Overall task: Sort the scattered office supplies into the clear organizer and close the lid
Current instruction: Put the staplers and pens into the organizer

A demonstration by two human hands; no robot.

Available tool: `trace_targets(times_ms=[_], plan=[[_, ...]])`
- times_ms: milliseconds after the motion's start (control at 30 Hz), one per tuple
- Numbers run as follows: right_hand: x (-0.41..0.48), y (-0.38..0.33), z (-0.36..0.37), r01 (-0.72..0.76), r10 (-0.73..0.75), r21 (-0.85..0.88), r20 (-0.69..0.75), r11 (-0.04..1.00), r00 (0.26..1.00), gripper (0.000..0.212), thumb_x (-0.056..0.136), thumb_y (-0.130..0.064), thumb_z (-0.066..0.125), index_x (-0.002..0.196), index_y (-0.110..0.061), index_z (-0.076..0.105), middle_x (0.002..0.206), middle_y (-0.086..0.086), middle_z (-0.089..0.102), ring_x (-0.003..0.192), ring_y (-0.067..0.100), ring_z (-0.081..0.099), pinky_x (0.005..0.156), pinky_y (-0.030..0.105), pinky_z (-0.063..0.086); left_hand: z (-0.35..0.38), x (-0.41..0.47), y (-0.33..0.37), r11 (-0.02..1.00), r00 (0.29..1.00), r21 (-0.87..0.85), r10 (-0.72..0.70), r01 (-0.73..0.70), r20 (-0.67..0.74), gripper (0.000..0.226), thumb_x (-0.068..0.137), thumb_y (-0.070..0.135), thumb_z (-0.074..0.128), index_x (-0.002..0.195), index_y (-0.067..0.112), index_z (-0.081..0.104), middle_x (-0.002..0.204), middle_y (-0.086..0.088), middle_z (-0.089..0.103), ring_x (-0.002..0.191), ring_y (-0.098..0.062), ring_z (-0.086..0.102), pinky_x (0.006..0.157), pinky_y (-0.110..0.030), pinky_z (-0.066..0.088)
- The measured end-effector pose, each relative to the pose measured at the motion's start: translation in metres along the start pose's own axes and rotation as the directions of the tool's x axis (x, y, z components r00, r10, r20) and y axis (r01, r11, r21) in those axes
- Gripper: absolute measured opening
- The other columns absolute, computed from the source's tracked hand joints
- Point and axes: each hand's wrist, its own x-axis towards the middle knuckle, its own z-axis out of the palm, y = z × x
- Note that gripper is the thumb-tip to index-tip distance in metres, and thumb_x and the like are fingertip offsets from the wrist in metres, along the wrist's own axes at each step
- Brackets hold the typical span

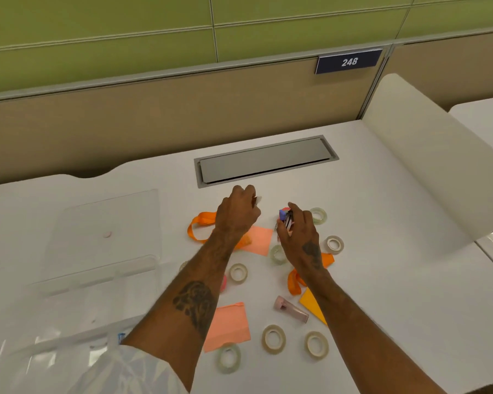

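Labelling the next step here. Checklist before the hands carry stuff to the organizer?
1. Lid swung open: ok.
2. Right hand grips coloured bundle: ok.
3. Left hand pinches small pale item: ok; what it is, cannot tell.
4. Organizer base compartments free: cannot tell, glare.
5. Desk cleared: not ok; tape rolls, sticky notes, orange lanyards, pink tube lie loose.

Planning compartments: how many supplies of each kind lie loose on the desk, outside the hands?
Tape rolls: 7
Sticky notes: 3
Orange ribbons: 2
Pink tube: 1
Total: 13
Two bits beside the left forearm are too hidden to count.
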Motion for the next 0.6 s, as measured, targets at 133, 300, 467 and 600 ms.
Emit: trace_targets(times_ms=[133, 300, 467, 600], plan=[[-0.02, -0.024, -0.003, 0.051, -0.051, -0.004, 0.03, 0.999, 0.998, 0.043, 0.095, -0.02, 0.055, 0.136, -0.012, 0.049, 0.127, 0.015, 0.052, 0.1, 0.029, 0.06, 0.078, 0.033, 0.05, -0.03, -0.031, -0.017, 0.992, 0.998, -0.125, 0.004, -0.012, -0.065, 0.037, 0.089, 0.028, 0.063, 0.124, 0.021, 0.055, 0.127, -0.01, 0.054, 0.104, -0.029, 0.06, 0.089, -0.038, 0.047], [-0.049, -0.061, 0.01, 0.12, -0.122, 0.027, 0.063, 0.992, 0.991, 0.035, 0.096, -0.021, 0.053, 0.13, -0.013, 0.054, 0.13, 0.015, 0.05, 0.102, 0.028, 0.059, 0.072, 0.027, 0.049, -0.066, -0.076, -0.054, 0.985, 0.996, -0.174, -0.025, 0.009, -0.086, 0.033, 0.089, 0.032, 0.063, 0.12, 0.021, 0.062, 0.125, -0.006, 0.052, 0.106, -0.024, 0.057, 0.091, -0.035, 0.045], [-0.088, -0.1, 0.036, 0.165, -0.17, 0.054, 0.095, 0.985, 0.981, 0.033, 0.099, -0.027, 0.05, 0.129, -0.016, 0.054, 0.128, 0.014, 0.05, 0.095, 0.028, 0.062, 0.071, 0.027, 0.048, -0.096, -0.127, -0.104, 0.982, 0.991, -0.183, -0.065, 0.044, -0.116, 0.034, 0.09, 0.032, 0.065, 0.12, 0.017, 0.063, 0.124, -0.005, 0.055, 0.104, -0.023, 0.059, 0.085, -0.026, 0.042], [-0.125, -0.132, 0.06, 0.201, -0.208, 0.072, 0.111, 0.977, 0.972, 0.03, 0.098, -0.026, 0.051, 0.126, -0.016, 0.056, 0.122, 0.014, 0.052, 0.099, 0.031, 0.059, 0.078, 0.035, 0.05, -0.115, -0.168, -0.144, 0.982, 0.992, -0.178, -0.078, 0.059, -0.099, 0.036, 0.091, 0.035, 0.064, 0.123, 0.019, 0.062, 0.124, -0.005, 0.056, 0.105, -0.024, 0.059, 0.091, -0.032, 0.045]])
